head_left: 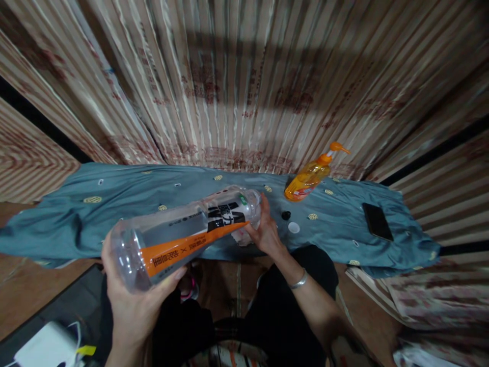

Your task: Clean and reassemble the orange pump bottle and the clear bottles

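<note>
A large clear plastic bottle [175,224] with an orange, black and white label lies tilted across both hands above the cloth. Around its wide base wraps my left hand [133,295], thumb along the underside. My right hand [265,227] closes on the neck end, where no cap shows. Partly hidden below the bottle, near my right wrist, is a pale, pinkish crumpled thing [242,237] that I cannot make out. To the right of that hand a small black cap-like piece [286,215] and a white round disc [294,228] rest on the cloth.
An orange pump bottle [308,178] stands at the back of the narrow table covered with a teal cloth [126,188]. A dark phone [377,221] lies toward the right end. Striped curtains [237,92] hang behind. At lower left a white device [48,346] sits on a dark surface.
</note>
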`<state>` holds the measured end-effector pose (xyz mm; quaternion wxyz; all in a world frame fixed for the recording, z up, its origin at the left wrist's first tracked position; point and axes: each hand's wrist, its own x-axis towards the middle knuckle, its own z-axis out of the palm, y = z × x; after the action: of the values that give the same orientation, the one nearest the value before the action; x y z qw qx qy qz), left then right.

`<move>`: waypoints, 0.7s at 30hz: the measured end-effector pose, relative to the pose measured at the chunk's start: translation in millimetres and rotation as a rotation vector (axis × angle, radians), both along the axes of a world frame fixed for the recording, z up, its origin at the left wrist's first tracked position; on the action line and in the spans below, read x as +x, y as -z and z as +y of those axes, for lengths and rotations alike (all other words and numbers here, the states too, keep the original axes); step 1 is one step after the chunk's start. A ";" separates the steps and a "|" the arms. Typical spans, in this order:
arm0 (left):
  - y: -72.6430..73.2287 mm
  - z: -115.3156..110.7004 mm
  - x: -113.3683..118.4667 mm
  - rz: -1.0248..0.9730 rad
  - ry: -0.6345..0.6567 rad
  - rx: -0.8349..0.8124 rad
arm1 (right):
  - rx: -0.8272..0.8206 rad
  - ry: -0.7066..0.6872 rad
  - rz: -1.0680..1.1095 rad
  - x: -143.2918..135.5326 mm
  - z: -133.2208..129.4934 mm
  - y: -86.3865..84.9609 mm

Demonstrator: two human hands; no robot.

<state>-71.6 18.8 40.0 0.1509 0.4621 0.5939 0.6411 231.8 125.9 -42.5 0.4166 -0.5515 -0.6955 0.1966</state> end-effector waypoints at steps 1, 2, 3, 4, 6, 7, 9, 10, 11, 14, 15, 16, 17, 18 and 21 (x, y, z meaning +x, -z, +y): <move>-1.2 -0.2 1.7 -0.040 -0.010 -0.023 | -0.004 0.004 0.004 -0.2 0.0 -0.8; -2.4 -0.3 3.3 -0.086 -0.024 -0.045 | -0.007 0.007 0.010 -0.3 0.0 -1.7; -3.5 -0.3 4.7 -0.128 -0.041 -0.060 | -0.009 0.006 0.018 -0.5 -0.2 -2.7; -4.1 -0.2 5.6 -0.154 -0.060 -0.064 | -0.011 0.004 0.028 -0.6 -0.4 -3.7; -4.1 0.0 5.6 -0.176 -0.075 -0.082 | -0.015 0.000 0.045 -1.1 -0.8 -5.8; -3.4 0.3 4.7 -0.180 -0.075 -0.094 | -0.015 0.000 0.051 -1.4 -0.8 -6.7; -1.2 1.2 1.7 -0.178 -0.076 -0.109 | -0.016 -0.001 0.060 -2.1 -0.6 -8.5; 0.0 1.9 0.1 -0.179 -0.080 -0.101 | -0.019 -0.005 0.064 -2.5 -0.4 -9.3; 1.0 2.7 -1.2 -0.185 -0.080 -0.087 | -0.023 -0.012 0.067 -2.7 -0.1 -10.0; 1.4 4.9 -1.8 -0.208 -0.041 -0.033 | -0.034 -0.033 0.064 -3.0 0.3 -11.8; 0.7 5.1 -0.8 -0.205 -0.025 -0.014 | -0.038 -0.033 0.059 -3.0 0.2 -12.2; -0.3 5.1 0.5 -0.198 -0.013 0.005 | -0.042 -0.029 0.055 -3.0 0.1 -12.5; -1.3 4.7 2.0 -0.189 -0.003 0.021 | -0.048 -0.025 0.053 -3.0 -0.2 -12.6; -2.1 4.0 3.3 -0.184 0.006 0.030 | -0.055 -0.020 0.052 -3.1 -0.4 -12.7; -1.0 1.2 5.8 -0.223 0.025 0.008 | -0.058 -0.014 0.054 -3.7 -0.7 -12.5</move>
<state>-65.8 20.0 41.1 0.2222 0.3958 0.5651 0.6890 228.1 125.2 -30.0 0.4176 -0.5531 -0.6817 0.2343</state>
